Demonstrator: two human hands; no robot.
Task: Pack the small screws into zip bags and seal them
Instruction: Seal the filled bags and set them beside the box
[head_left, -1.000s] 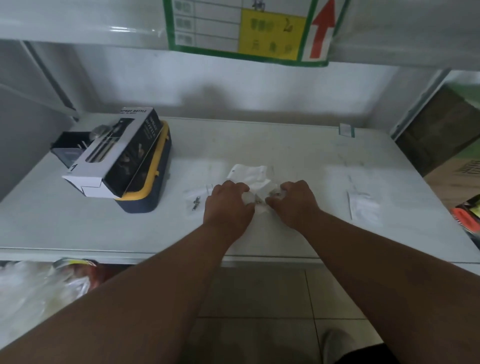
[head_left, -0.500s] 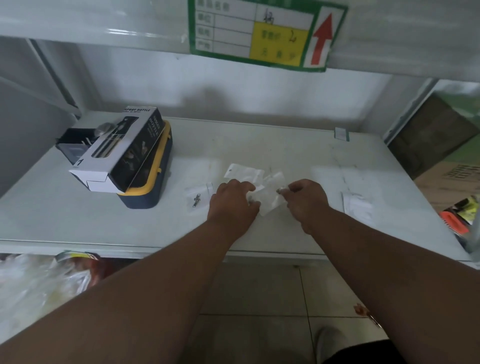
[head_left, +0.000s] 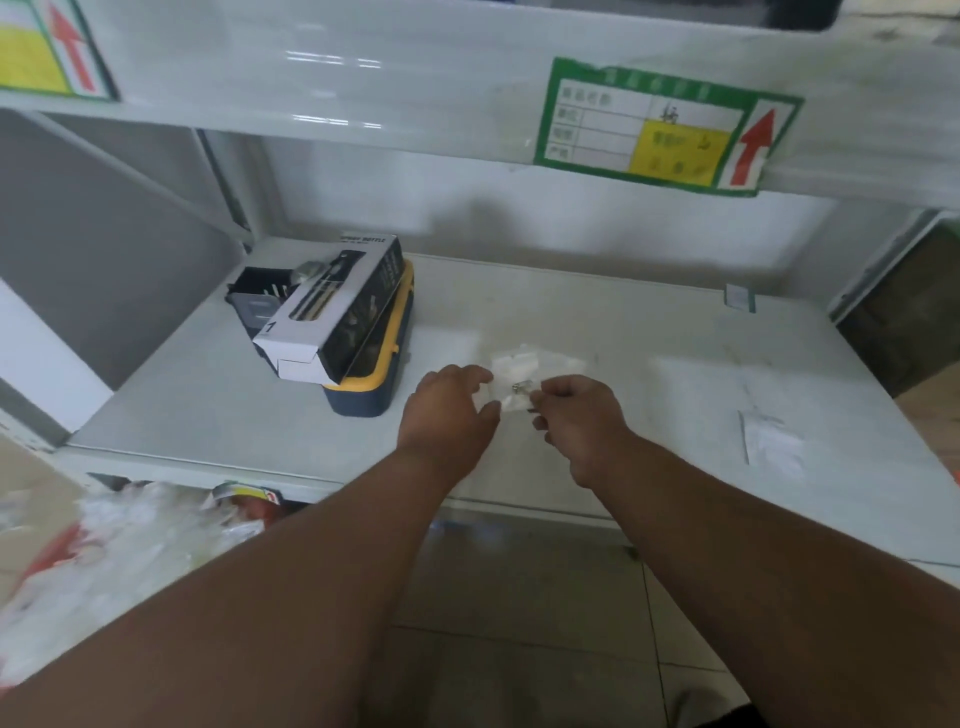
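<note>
A small clear zip bag (head_left: 511, 400) is held between the left hand (head_left: 449, 410) and the right hand (head_left: 576, 421), just above the middle of the counter (head_left: 597, 322); one small screw (head_left: 521, 387) shows at the bag's mouth. The right hand is pinched on the bag's edge; the left is loosely curled, its grip not clearly seen. The screw should be settled to the bottom before the strip is pressed end to end. Counted: one bag in hand, a blurred heap of bags (head_left: 535, 361) behind, one flat bag (head_left: 774, 441) near the right edge, one boxed bottle (head_left: 337, 306) on one case (head_left: 376, 379).
</note>
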